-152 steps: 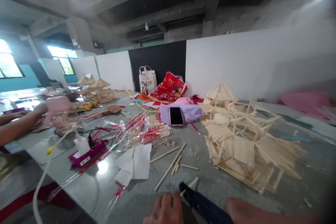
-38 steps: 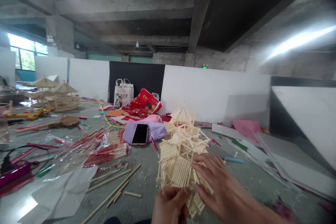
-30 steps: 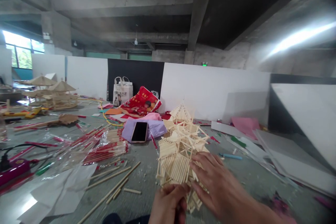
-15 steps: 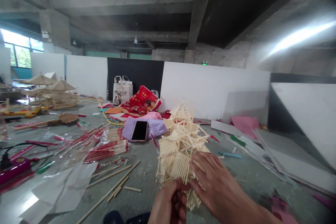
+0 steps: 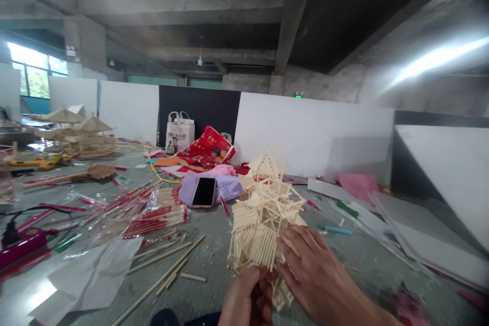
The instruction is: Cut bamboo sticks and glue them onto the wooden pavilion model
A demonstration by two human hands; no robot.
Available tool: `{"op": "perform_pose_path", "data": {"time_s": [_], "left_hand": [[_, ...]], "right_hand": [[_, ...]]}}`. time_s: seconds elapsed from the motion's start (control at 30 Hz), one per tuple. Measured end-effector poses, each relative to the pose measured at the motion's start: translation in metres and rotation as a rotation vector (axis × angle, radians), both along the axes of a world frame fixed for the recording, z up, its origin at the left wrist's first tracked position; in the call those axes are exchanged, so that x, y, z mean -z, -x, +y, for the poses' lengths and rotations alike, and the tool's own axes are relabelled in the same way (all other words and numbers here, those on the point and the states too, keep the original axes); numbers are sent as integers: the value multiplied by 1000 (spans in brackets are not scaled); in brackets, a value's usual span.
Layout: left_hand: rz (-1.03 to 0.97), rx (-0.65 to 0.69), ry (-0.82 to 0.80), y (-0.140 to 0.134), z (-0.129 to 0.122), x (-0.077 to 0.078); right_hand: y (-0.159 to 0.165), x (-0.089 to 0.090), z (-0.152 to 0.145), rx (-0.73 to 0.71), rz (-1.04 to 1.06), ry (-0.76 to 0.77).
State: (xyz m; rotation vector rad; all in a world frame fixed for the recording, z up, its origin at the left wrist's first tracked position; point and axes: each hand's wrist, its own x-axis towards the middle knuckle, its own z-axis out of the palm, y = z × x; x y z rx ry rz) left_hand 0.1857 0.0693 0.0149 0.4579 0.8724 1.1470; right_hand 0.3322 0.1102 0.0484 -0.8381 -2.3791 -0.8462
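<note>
While the left hand [image 5: 244,298] curls at the near edge of the stick model [image 5: 255,244], grip indeterminable, the right hand [image 5: 311,265] rests outstretched on its right side.

Two bare hands, close together. The left hand [image 5: 246,296], at six o'clock, is curled, its thumb uppermost and fingers folded inward. The right hand [image 5: 311,267], at five o'clock, lies back upward, fingers extended toward ten o'clock, thumb apart below them. The right forearm [image 5: 362,311] slants off toward four o'clock.
</note>
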Motion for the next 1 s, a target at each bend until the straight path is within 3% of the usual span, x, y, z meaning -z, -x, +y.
{"op": "perform_pose_path", "data": {"time_s": [0.17,0.3,0.5,0.8,1.0], "left_hand": [[168,-47,-95,-5,4,5],[204,-50,-126,-6,9,10],[237,-48,-104,-5,10,9],[263,-124,-134,-10,7,7],[264,-106,-144,-9,6,5]], "right_hand": [[0,-7,0,-43,31,21],[-10,-23,-5,-86,54,71],[-24,-34,-17,-88,-41,12],[-6,-24,-15,-49,-77,-37],[0,-15,-11,-17,-144,-96]]}}
